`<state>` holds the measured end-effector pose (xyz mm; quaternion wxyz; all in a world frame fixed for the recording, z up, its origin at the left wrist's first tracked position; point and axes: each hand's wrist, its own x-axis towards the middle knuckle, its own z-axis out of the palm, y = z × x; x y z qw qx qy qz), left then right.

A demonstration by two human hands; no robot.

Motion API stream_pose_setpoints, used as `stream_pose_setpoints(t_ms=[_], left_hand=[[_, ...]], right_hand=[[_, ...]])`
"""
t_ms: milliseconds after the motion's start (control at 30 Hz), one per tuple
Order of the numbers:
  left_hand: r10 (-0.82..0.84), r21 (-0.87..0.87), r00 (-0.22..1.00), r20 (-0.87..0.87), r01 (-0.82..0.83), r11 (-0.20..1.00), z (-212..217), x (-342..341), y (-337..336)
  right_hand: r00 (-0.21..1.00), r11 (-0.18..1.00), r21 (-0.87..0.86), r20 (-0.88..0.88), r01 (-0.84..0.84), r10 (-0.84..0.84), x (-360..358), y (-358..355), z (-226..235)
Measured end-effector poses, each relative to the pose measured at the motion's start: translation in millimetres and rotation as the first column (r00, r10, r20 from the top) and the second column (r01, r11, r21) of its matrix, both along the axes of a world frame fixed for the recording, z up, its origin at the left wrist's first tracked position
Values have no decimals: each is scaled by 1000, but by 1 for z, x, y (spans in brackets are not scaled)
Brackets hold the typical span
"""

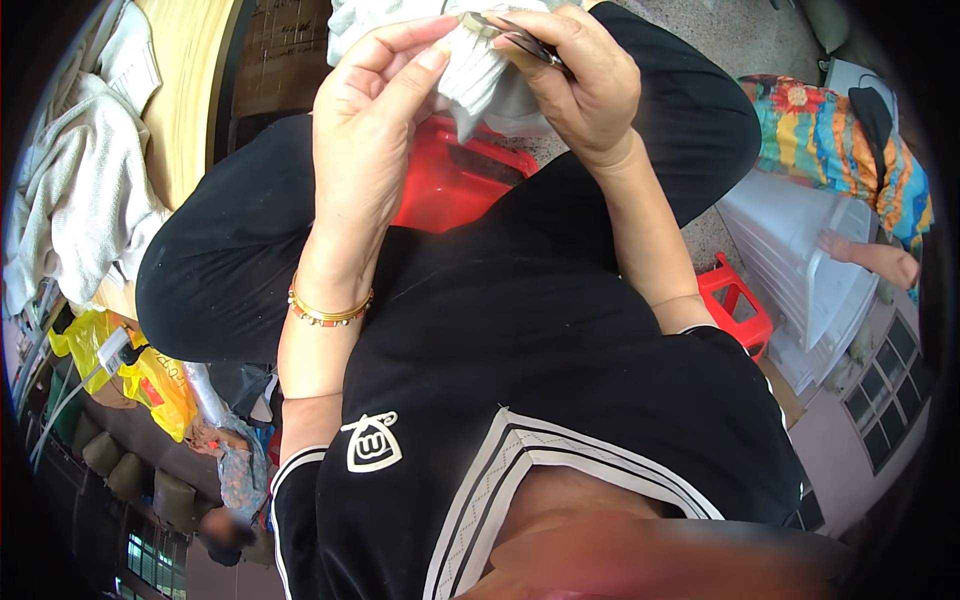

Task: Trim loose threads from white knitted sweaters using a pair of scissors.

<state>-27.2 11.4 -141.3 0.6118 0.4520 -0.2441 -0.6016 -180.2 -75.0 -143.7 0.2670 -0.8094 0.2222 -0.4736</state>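
Observation:
At the top of the view, my left hand pinches a piece of white ribbed knit fabric between thumb and forefinger. My right hand is closed around a small metal tool that looks like thread snips, its tip touching or very close to the fabric's upper edge. More of the pale cloth spreads behind and below my fingers, over my lap. Whether the blades are apart is too small to tell. Below the cloth, a red plastic stool shows between my black-trousered legs.
Left of me, a pale wooden tabletop bears a heap of whitish knit cloth. Yellow plastic bags hang below it. At right are another red stool, white plastic bins and a person in patterned clothing. Another person sits lower left.

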Motion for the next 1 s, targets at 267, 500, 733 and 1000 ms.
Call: stream_pose_setpoints(t_ms=[267, 500, 733, 1000], left_hand=[[143, -63, 983, 112, -136, 989, 2, -14, 0], [241, -277, 631, 737, -43, 960, -7, -6, -3], [291, -333, 408, 866, 35, 942, -4, 18, -20], [230, -277, 503, 833, 20, 961, 0, 23, -21]], right_hand=[[994, 996, 54, 88, 65, -69, 8, 4, -5], [999, 992, 126, 46, -22, 17, 8, -1, 3], [988, 975, 176, -47, -138, 149, 28, -29, 7], [981, 970, 200, -109, -135, 159, 37, -29, 17]])
